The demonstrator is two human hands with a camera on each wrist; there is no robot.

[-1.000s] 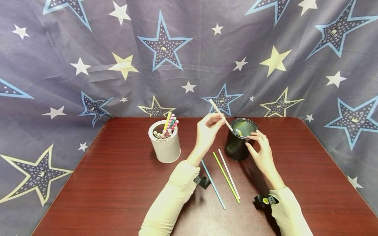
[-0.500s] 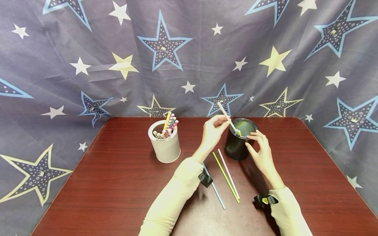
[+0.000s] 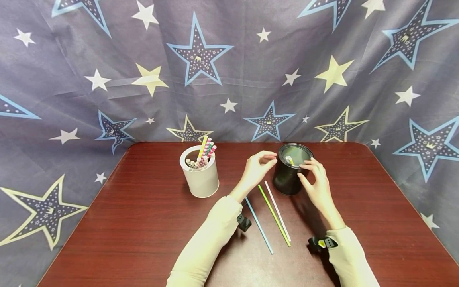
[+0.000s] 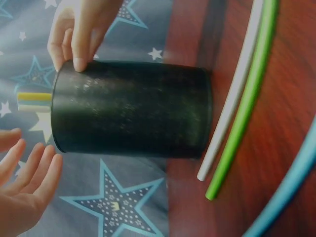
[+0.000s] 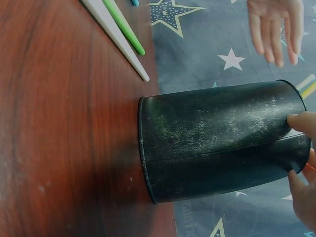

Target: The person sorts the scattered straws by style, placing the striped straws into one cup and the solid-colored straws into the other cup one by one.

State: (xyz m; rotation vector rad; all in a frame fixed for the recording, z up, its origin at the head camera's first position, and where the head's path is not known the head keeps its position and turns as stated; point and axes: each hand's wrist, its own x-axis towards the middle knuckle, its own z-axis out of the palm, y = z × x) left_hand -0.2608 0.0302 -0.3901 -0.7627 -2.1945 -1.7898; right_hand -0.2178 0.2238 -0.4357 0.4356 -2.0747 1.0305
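Note:
A black can (image 3: 287, 181) stands upright on the table with a few short straw ends (image 3: 291, 161), yellow and whitish, showing inside its rim. My right hand (image 3: 317, 181) grips the can's near right rim between thumb and fingers; the right wrist view shows its fingertips (image 5: 294, 120) against the dark wall. At the rim's left side, my left hand (image 3: 255, 169) holds nothing, its fingers loosely extended. In the left wrist view that same left hand (image 4: 29, 192) sits just off the can's mouth, with the yellow straw (image 4: 33, 96) poking out beyond the rim.
On the table in front of the can lie a white straw (image 3: 277, 211), a green straw (image 3: 274, 215) and a blue straw (image 3: 259, 225). A white can (image 3: 201, 184) full of patterned straws (image 3: 207, 147) stands to the left. A star-printed cloth (image 3: 229, 71) hangs behind the table.
My left hand lowered a whitish straw into the black can and let it go; the hand has since dropped a little beside the rim. The right hand stays in place on the can.

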